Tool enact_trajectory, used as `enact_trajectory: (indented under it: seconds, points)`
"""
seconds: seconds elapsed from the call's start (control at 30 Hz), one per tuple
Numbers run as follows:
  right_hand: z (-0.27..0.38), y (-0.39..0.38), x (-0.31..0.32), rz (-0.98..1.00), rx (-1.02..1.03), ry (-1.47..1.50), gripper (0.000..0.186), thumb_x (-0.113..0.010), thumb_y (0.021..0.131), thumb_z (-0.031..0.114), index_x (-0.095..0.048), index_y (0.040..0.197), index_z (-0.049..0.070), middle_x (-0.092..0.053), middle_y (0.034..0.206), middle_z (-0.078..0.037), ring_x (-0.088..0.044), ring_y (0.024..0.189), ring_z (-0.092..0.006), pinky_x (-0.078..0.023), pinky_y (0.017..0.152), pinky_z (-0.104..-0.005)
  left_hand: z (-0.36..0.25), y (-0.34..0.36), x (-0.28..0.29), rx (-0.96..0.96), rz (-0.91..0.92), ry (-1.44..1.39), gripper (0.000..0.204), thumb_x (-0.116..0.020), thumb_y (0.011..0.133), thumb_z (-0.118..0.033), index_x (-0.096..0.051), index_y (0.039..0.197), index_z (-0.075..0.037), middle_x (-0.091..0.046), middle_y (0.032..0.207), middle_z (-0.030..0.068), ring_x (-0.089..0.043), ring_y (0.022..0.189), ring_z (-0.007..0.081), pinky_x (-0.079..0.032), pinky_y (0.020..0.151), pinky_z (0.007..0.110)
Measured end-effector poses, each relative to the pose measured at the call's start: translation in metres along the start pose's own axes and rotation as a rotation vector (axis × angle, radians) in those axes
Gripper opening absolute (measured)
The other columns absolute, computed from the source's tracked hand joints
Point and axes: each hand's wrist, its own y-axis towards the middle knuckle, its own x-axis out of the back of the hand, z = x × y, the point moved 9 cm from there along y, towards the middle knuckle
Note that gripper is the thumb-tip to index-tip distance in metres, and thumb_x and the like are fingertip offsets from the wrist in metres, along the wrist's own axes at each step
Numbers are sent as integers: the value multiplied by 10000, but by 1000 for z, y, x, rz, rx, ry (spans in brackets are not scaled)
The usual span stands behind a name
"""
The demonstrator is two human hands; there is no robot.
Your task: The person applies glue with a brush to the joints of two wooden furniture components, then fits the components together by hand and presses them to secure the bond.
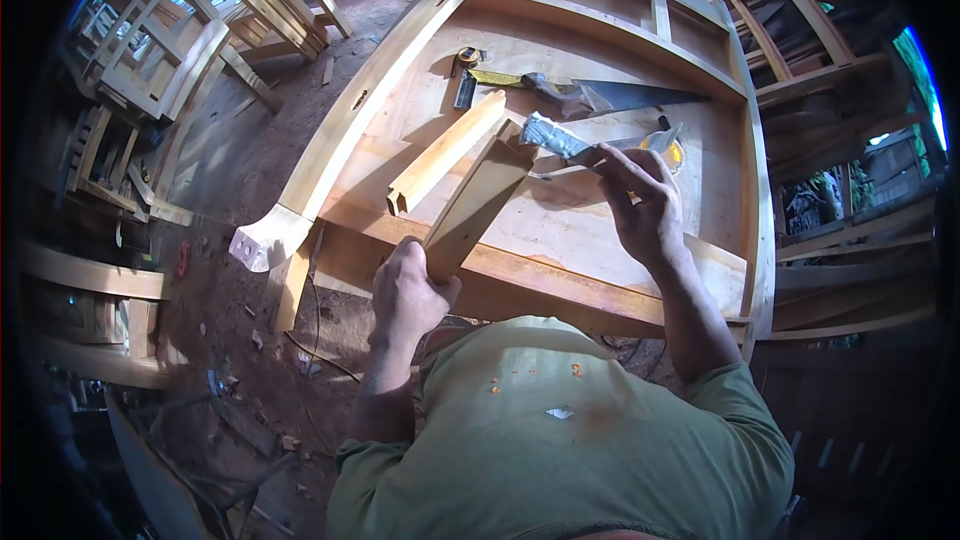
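My left hand (pixel 410 290) is closed round the near end of a flat wooden piece (pixel 478 202), which slants up and away over the wooden frame's front edge. In my right hand (pixel 645 190), the fingers pinch a short whitish-blue tool (pixel 555 136), brush-like in shape; its exact kind is unclear. The tool's pale end is close to the far end of the wooden piece, and I cannot tell whether they touch. Just left of that piece, a lighter wooden rail (pixel 447 152) with a notched near end lies across the frame.
A large wooden frame with a panel (pixel 400 110) lies before me. On it are a handsaw (pixel 640 97), a yellow-and-black tape measure (pixel 467 60) and a yellow round item (pixel 664 147). A chair frame (pixel 165 50) stands at far left; wooden frames (pixel 800 30) stack at right.
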Motion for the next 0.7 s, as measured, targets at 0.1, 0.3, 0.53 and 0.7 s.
enact_trajectory:
  seconds: [0.1, 0.3, 0.53, 0.7]
  points:
    - [-3, 0, -4, 15, -20, 26, 357, -716, 834, -2, -714, 1179, 89, -685, 1005, -108, -671, 915, -259, -533, 797, -356, -3, 2, -4, -3, 6, -14, 330, -780, 664, -158, -527, 817, -11, -629, 833, 196, -651, 805, 432, -529, 722, 519]
    - [13, 2, 10, -97, 110, -162, 340, -751, 789, 3, -742, 1112, 109, -690, 934, -88, -665, 880, -275, -535, 774, -359, 0, 1, -14, -15, 11, -29, 310, -757, 663, -169, -529, 817, -26, -631, 840, 192, -649, 809, 431, -535, 727, 518]
    - [-1, -4, 12, -164, 122, -199, 270, -738, 804, 21, -748, 1061, 101, -656, 874, -72, -636, 795, -262, -499, 729, -388, 3, 1, -20, -13, 16, -39, 303, -754, 655, -165, -529, 805, -29, -638, 849, 188, -651, 816, 426, -533, 731, 514]
    - [5, -8, 7, -140, 118, -161, 256, -709, 818, -1, -748, 1057, 82, -658, 884, -93, -645, 801, -270, -519, 720, -372, 4, 3, -21, -6, 6, -48, 297, -754, 654, -163, -531, 798, -28, -633, 839, 182, -650, 818, 426, -531, 731, 513]
